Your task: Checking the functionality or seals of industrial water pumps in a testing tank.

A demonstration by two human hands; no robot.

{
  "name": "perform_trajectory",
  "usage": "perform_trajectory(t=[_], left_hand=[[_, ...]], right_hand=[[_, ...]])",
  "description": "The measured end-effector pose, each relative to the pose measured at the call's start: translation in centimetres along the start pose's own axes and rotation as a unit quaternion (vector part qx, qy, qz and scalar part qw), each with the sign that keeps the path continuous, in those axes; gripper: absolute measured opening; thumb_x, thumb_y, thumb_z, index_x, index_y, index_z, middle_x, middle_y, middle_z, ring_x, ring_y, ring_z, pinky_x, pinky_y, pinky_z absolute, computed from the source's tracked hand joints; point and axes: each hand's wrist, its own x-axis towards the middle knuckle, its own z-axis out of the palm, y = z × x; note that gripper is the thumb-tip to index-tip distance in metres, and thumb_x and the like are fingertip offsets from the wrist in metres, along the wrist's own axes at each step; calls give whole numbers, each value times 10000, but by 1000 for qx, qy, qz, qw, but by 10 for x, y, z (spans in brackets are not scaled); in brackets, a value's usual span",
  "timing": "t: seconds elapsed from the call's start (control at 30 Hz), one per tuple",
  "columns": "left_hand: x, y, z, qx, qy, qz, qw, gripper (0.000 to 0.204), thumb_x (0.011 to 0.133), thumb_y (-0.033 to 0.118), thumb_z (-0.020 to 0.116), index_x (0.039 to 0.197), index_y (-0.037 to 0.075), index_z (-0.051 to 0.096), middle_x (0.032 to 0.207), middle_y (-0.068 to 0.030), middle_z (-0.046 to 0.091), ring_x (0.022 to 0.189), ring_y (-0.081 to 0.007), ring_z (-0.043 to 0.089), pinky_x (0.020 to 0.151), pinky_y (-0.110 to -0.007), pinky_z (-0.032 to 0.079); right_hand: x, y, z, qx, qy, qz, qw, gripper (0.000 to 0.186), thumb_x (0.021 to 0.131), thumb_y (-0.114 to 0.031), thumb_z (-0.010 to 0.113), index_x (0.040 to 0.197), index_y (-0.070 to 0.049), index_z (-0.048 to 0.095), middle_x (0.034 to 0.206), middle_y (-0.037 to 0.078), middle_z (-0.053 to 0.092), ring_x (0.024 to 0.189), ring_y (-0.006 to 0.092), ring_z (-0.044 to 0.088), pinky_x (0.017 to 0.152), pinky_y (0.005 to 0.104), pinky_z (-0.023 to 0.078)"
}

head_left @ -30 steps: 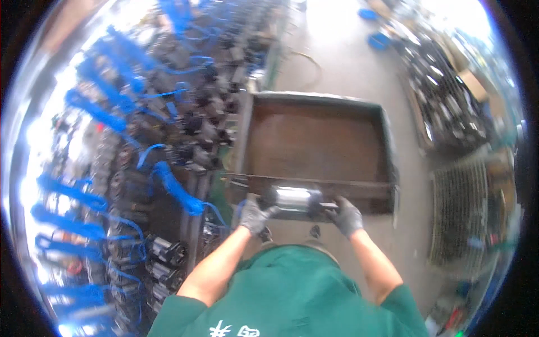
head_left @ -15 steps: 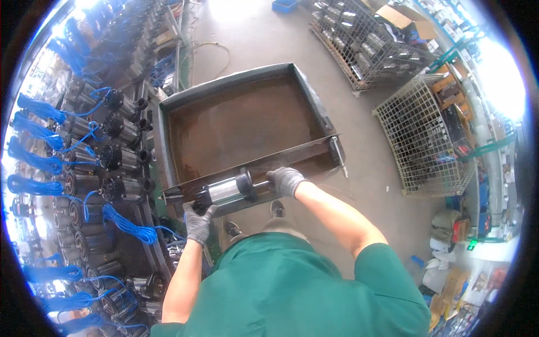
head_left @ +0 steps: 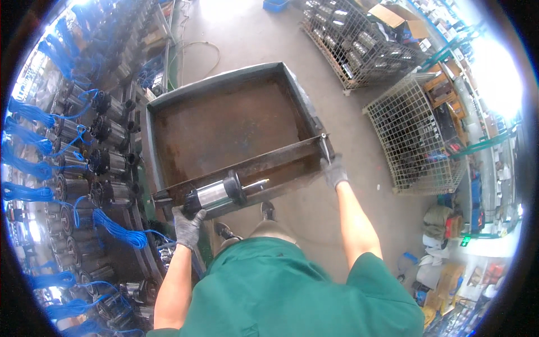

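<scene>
A cylindrical electric motor [head_left: 212, 194] with a silver body, black ends and a bare shaft [head_left: 255, 186] pointing right lies along the near side of a large metal tray. My left hand [head_left: 188, 226], in a grey glove, grips its left end from the near side, with the thumb under the body. My gloved right hand [head_left: 334, 171] is at the tray's near right corner, its fingers round the lower part of a slim silver tool [head_left: 325, 146]. Part of that tool is hidden by the glove.
The tray [head_left: 224, 72] has a raised rim, a brown stained bottom and a crossbar [head_left: 241, 167]. Racks of motors with blue cable coils [head_left: 120, 229] line the left. Wire cages [head_left: 415, 135] and a parts-filled cage [head_left: 359, 48] stand right. A hose [head_left: 210, 50] lies beyond.
My right hand has let go of the motor's shaft and moved right to the slim silver tool at the tray corner. My left hand stays at the motor's left end.
</scene>
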Motion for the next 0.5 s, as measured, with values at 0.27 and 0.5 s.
perform_trajectory(t=[0.27,0.5], left_hand=[[-2,15,-7,53,-10,-13,998,741,808,340,954,1251,20,453,1086,-139,684,1000,-224,666,926,-362,545],[1,25,-7,40,-19,-37,998,744,782,291,974,1228,12,448,1038,-135,692,938,-219,672,873,-360,560]], right_hand=[[61,-45,39,113,55,-102,987,438,1024,-301,719,1347,-86,515,1009,165,705,915,296,698,840,436,561],[-49,-58,97,427,-234,-86,869,59,1069,-126,627,1011,-115,627,843,-41,588,763,67,493,697,250,473]])
